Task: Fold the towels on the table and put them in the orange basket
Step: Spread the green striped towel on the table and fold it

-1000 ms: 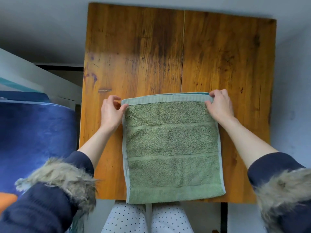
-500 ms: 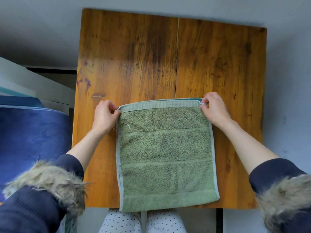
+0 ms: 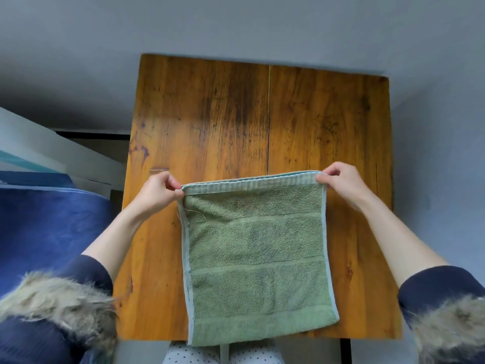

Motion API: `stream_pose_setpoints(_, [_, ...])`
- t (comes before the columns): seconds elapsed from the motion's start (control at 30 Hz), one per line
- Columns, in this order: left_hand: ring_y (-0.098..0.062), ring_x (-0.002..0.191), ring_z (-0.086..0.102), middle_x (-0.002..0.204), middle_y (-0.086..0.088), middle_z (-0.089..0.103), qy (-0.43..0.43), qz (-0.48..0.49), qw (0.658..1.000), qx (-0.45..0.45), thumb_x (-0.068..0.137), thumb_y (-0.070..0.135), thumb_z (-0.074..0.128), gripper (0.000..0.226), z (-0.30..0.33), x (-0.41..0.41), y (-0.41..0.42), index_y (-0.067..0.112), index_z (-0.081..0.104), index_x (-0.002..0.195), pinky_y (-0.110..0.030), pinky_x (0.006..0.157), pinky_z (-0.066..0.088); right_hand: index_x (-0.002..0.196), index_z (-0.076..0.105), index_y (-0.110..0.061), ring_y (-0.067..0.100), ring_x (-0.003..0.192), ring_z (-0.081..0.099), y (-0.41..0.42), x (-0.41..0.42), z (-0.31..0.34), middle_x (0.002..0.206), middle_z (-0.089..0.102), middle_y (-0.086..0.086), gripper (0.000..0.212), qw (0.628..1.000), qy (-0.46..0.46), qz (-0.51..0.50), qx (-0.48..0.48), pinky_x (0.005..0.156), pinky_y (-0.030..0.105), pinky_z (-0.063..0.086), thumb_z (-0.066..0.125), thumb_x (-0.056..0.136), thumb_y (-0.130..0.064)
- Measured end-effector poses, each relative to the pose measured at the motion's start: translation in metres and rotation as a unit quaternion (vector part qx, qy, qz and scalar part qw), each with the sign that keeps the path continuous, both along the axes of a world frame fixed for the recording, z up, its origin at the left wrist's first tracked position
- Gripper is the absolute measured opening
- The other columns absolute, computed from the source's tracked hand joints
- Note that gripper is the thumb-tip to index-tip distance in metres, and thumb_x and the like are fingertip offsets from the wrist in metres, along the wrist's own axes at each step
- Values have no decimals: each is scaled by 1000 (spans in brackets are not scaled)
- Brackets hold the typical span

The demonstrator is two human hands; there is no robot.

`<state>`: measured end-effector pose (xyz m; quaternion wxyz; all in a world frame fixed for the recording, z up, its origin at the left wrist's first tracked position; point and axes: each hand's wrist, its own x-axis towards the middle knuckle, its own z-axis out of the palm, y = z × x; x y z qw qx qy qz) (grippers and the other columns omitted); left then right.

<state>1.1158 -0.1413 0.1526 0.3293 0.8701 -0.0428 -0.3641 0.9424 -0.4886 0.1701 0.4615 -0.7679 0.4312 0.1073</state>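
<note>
Here my left hand (image 3: 157, 193) pinches the far left corner of the green towel (image 3: 258, 261) and my right hand (image 3: 342, 183) pinches its far right corner, the towel spread on the near half of the wooden surface (image 3: 236, 122), its near edge overhanging.

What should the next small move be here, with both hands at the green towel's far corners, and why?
Probably carry the far edge toward the body and lay it on the near edge. The left hand and right hand each pinch a far corner of the green towel, which lies flat on the wooden table, its near edge hanging slightly over the table's near side. The orange basket is not in view.
</note>
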Motion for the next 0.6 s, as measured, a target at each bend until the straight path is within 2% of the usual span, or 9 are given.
stream_pose_setpoints(0.1, [-11,70,55,74,-1,64,44,18,994,-95,79,0,68,23,29,3,14,13,52,70,-21,63,43,77,62,-12,17,86,59,-2,-14,31,87,64,3,7,999,-32,-14,26,80,32,48,69,80,-12])
stream_pose_setpoints(0.2, [0,63,59,71,7,70,33,34,986,-162,78,1,70,23,59,6,26,14,53,68,-17,61,44,82,64,-8,21,91,60,-4,-24,67,92,65,10,6,993,-83,-38,69,82,33,51,66,84,-13])
stream_pose_setpoints(0.3, [-7,65,57,70,5,69,41,89,959,-266,78,-3,65,29,93,11,28,17,54,61,-15,59,47,80,62,-7,25,91,59,-2,-25,106,89,64,13,7,980,-154,-69,108,81,36,50,61,86,-10])
stream_pose_setpoints(0.4, [-17,67,51,76,-6,68,75,135,904,-398,71,-2,64,28,132,18,26,19,53,56,-16,56,47,74,60,-9,20,78,57,-1,-20,147,76,64,8,13,955,-239,-91,152,69,29,46,57,87,-7])
stream_pose_setpoints(0.5, [-15,68,54,78,-6,70,37,109,888,-446,70,0,62,24,175,27,27,18,53,57,-15,56,47,70,60,-12,12,66,59,0,-14,186,70,65,3,17,931,-309,-77,176,60,23,48,56,85,-7])
stream_pose_setpoints(0.6, [-9,64,57,76,-2,70,-26,72,882,-466,75,-6,57,32,214,36,26,19,55,56,-12,55,46,71,56,-11,5,61,60,1,-7,221,64,64,-2,16,910,-370,-78,171,56,17,49,54,85,-3])
